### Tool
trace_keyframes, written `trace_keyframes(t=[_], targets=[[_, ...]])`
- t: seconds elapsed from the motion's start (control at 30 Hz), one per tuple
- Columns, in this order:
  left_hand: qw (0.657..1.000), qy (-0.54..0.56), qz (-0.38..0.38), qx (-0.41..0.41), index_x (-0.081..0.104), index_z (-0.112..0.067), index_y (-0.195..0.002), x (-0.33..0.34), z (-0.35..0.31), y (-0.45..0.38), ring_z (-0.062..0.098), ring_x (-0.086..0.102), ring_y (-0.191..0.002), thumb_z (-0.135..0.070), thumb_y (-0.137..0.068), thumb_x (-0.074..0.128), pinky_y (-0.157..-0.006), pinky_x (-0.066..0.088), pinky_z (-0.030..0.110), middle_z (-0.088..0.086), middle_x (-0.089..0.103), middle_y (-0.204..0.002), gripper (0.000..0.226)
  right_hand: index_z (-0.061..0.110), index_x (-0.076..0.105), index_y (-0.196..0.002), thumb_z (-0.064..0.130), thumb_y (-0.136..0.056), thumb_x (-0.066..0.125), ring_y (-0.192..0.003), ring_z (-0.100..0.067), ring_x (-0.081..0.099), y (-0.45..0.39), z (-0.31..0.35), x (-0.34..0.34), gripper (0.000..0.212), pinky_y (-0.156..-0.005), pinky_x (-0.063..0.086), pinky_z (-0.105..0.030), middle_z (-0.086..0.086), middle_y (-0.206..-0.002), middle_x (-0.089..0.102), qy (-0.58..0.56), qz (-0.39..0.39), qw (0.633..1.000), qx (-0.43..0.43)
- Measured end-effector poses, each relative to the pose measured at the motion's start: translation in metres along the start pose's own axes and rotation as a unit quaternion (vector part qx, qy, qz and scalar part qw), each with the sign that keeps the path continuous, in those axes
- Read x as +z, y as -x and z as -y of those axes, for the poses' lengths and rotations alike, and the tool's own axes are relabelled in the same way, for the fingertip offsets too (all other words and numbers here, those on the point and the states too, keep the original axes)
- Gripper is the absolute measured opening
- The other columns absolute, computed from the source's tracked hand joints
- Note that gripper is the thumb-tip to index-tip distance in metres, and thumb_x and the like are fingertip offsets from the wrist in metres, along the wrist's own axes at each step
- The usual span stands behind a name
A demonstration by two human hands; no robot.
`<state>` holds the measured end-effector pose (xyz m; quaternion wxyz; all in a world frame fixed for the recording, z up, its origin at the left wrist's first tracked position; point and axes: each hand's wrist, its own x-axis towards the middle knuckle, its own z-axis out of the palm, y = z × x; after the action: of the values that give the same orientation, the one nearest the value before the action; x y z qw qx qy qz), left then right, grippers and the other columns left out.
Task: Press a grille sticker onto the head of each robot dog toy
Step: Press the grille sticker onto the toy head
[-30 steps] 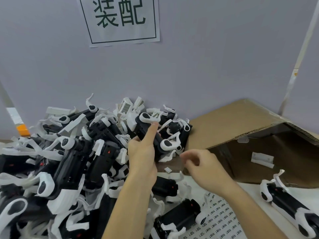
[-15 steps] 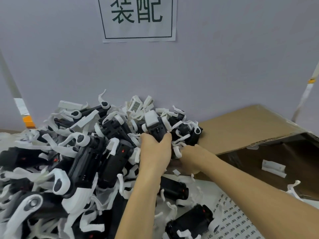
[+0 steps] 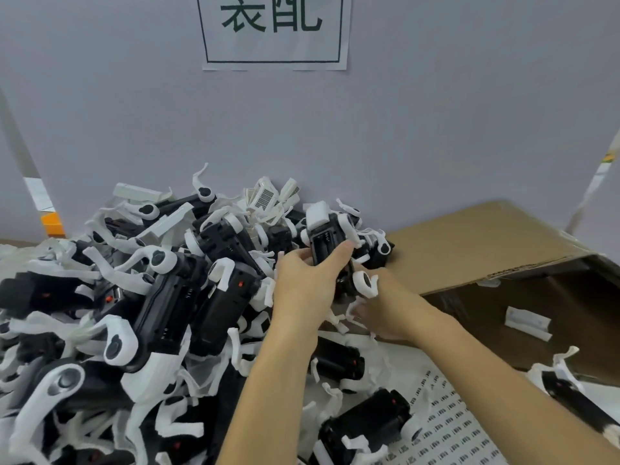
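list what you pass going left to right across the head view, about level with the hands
pile of robot dog toys → left hand → held robot dog toy → right hand → cardboard box → white part inside the box

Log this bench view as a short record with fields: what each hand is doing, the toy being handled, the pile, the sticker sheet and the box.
left hand: left hand grips the held robot dog toy, thumb across its black underside
right hand: right hand is under the toy's rear; its fingers are hidden
toy head: blank white face, no grille sticker seen
pile: heap of robot dog toys left of the hands
sticker sheet: sticker sheet flat at lower right
box: cardboard box on the right, open
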<state>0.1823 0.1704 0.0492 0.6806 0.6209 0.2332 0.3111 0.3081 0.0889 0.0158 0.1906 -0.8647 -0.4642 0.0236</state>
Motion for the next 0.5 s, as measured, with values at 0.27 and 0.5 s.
trace_keyframes(t=[0.27, 0.5], targets=[[0.971, 0.208, 0.11, -0.047, 0.072, 0.005, -0.103, 0.015, -0.007, 0.01, 0.034, 0.075, -0.09, -0.032, -0.066, 0.08, -0.077, 0.063, 0.042, 0.02, 0.076, -0.099, 0.053, 0.035, 0.072, -0.091, 0.021, -0.092, 0.073, -0.087, 0.001, 0.069, 0.067, -0.044, -0.028, 0.014, -0.075, 0.049, -0.009, 0.016, -0.09, 0.075, -0.233, -0.176, 0.956, 0.03], [0.996, 0.055, 0.064, -0.009, 0.075, -0.004, -0.095, 0.025, 0.012, 0.008, 0.019, 0.071, -0.072, -0.037, -0.067, 0.083, -0.063, 0.061, 0.037, 0.007, 0.074, -0.082, 0.044, 0.005, 0.075, -0.099, 0.013, -0.101, 0.052, -0.068, -0.01, 0.067, 0.076, -0.061, -0.043, 0.024, -0.066, 0.06, -0.029, -0.006, -0.089, 0.065, -0.718, -0.157, 0.673, 0.088]])
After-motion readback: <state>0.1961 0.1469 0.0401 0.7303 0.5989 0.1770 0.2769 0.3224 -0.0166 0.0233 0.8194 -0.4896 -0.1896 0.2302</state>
